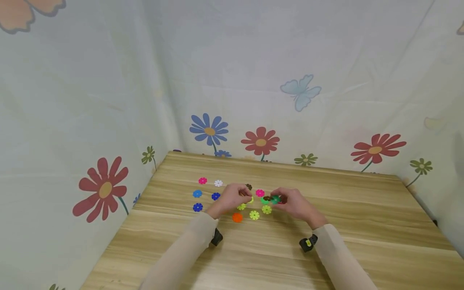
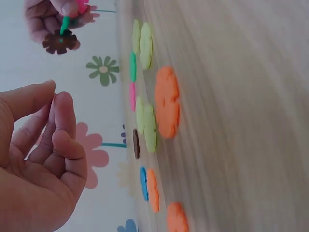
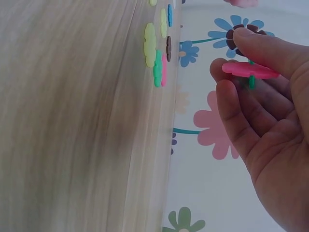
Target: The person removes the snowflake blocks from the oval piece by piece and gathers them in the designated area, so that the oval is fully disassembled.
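My right hand [image 1: 294,203] pinches a small joined group of plastic snowflake discs. In the right wrist view, a pink disc [image 3: 250,70] has a green disc [image 3: 252,82] slotted through it. At the other end is a brown disc [image 2: 60,42], clearest in the left wrist view. Raised above the table, my left hand [image 1: 233,198] has its fingers loosely bent and thumb tip near the index finger; nothing shows between them. Beneath and around the hands lie loose discs, among them an orange disc [image 1: 237,217], a yellow-green disc [image 1: 254,215] and a pink disc [image 1: 260,193].
On the left of the wooden table [image 1: 326,266] lie more flat discs, including a white disc [image 1: 218,183], a light blue disc [image 1: 197,193] and a dark blue disc [image 1: 197,207]. A flower-printed curtain [image 1: 232,80] hangs behind the table and along its sides.
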Action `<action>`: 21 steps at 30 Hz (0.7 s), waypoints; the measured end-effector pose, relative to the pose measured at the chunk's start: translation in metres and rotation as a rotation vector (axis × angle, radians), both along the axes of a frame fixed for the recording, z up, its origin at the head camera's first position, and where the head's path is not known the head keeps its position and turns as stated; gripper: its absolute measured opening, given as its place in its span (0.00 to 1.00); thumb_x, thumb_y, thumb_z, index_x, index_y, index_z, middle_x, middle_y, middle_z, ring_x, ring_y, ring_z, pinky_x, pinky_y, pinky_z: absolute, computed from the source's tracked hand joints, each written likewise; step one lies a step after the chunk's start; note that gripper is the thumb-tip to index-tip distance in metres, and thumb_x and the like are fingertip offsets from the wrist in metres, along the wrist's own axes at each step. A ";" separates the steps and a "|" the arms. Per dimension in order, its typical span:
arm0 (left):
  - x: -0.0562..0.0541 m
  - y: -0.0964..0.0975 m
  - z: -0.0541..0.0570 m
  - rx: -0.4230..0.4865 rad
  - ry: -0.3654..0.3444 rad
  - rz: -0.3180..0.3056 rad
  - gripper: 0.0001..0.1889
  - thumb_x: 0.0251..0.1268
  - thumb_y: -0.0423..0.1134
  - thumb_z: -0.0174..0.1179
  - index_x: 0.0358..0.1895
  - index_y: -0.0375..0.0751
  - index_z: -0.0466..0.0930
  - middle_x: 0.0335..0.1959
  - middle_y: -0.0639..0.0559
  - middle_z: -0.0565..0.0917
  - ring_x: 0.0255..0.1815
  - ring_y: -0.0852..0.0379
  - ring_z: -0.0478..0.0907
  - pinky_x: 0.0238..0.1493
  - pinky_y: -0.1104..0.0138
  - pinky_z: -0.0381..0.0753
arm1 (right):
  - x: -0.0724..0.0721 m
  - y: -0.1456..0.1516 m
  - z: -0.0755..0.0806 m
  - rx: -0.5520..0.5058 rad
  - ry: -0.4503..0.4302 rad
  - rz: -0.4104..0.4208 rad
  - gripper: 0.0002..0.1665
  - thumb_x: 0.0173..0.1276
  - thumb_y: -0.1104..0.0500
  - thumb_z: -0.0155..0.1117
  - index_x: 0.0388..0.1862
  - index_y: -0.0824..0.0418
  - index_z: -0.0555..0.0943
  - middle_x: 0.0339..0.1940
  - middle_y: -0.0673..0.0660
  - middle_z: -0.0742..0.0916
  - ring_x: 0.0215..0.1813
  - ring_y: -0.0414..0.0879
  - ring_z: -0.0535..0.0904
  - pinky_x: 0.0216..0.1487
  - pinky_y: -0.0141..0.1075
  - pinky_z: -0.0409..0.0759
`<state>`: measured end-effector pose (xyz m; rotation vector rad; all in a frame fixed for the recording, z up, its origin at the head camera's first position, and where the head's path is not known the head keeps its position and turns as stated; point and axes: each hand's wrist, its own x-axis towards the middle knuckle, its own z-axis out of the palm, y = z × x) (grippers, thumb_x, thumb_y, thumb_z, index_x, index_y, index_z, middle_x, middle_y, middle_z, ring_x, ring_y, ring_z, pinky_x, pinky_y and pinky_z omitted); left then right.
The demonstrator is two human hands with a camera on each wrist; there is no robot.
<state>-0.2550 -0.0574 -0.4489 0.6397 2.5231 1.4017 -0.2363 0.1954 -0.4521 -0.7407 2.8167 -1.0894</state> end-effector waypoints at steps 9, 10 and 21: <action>0.002 0.016 -0.004 0.017 0.037 -0.013 0.04 0.59 0.38 0.66 0.35 0.45 0.82 0.32 0.58 0.81 0.35 0.60 0.77 0.36 0.69 0.78 | 0.000 -0.004 0.000 -0.030 -0.032 -0.010 0.15 0.58 0.61 0.71 0.44 0.54 0.81 0.39 0.48 0.84 0.33 0.43 0.76 0.35 0.34 0.77; 0.002 0.018 -0.004 0.025 0.037 -0.017 0.03 0.59 0.37 0.66 0.35 0.45 0.82 0.32 0.58 0.81 0.34 0.60 0.77 0.36 0.69 0.78 | 0.000 -0.005 -0.001 -0.034 -0.030 -0.003 0.14 0.58 0.62 0.71 0.44 0.54 0.81 0.39 0.48 0.84 0.33 0.43 0.76 0.35 0.34 0.78; 0.005 0.030 -0.006 0.061 0.027 -0.018 0.05 0.58 0.33 0.66 0.36 0.43 0.81 0.31 0.57 0.80 0.33 0.59 0.77 0.36 0.68 0.77 | -0.001 -0.005 -0.001 -0.029 -0.019 0.042 0.13 0.60 0.63 0.70 0.44 0.55 0.81 0.39 0.48 0.84 0.34 0.42 0.76 0.36 0.34 0.78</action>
